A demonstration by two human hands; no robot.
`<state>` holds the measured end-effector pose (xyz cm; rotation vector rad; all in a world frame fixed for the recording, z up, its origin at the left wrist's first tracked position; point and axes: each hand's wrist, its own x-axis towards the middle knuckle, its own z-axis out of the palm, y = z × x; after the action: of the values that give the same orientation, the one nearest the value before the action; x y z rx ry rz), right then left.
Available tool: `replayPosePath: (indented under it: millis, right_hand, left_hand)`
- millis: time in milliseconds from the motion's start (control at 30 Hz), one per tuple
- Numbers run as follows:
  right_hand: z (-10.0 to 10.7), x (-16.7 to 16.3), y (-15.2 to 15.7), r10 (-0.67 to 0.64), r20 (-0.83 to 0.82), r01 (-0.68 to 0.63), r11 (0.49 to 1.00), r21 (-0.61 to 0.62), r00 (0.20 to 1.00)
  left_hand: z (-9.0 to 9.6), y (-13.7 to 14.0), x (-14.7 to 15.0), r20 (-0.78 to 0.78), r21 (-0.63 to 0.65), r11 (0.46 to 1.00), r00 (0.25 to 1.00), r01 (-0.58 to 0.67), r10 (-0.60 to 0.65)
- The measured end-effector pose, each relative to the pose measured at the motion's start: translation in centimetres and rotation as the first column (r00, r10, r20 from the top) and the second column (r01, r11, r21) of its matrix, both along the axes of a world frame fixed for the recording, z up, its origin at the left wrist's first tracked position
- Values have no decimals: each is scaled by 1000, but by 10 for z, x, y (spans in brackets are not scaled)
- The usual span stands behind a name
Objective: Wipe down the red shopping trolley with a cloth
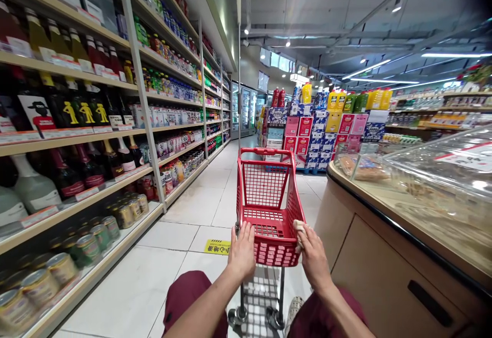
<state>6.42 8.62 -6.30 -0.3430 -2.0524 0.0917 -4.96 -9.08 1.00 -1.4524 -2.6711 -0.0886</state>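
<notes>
- Two hands of mine are at the near end of a red plastic shopping cart point(273, 239), which stands on the tiled floor point(180, 236) between the drinks shelves point(77, 141) and the display cabinet point(346, 246).
- With my right hand point(313, 256) I have a pale cloth point(299, 229) gripped against the near right corner of the cart's rim; my left hand point(243, 251) lies at the near left corner, fingers stretched out, closed on nothing.
- By my judgement, cloth and rim have met, but how much is done or left I cannot tell; the far handlebar point(265, 151) lies beyond both hands.
- It looks evenly red, lattice-sided, with a mesh panel at the far end and casters point(275, 317) below.
</notes>
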Motion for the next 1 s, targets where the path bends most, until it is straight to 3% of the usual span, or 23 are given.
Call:
replayPosePath:
  millis: [233,367,467,567,667,800,900,1000]
  right_hand:
    - [-4,-10,19,40,46,-38,998,-55,998]
    - [0,-23,14,11,29,-9,998,-57,1000]
    - [1,-25,8,83,82,-81,996,-26,993]
    - [0,-17,21,163,141,-164,986,-7,976]
    - [-1,-4,57,171,160,-164,985,-54,972]
    - [1,3,97,99,121,-77,982,-171,988]
    - [5,-4,94,61,114,-37,979,-202,992]
    - [9,-13,73,135,172,-105,979,-172,976]
  left_hand:
    - [12,9,-8,35,48,999,999,7,-9]
    - [15,23,-3,17,45,999,1000,-20,19]
    - [13,31,6,22,32,999,1000,-1,0]
    - [15,35,5,85,64,990,988,123,-128]
    - [26,46,-15,117,129,940,936,316,-331]
    - [39,82,-56,-40,149,914,926,377,-376]
    - [37,110,-76,-99,122,871,879,477,-467]
    - [30,121,-87,-97,163,820,837,548,-539]
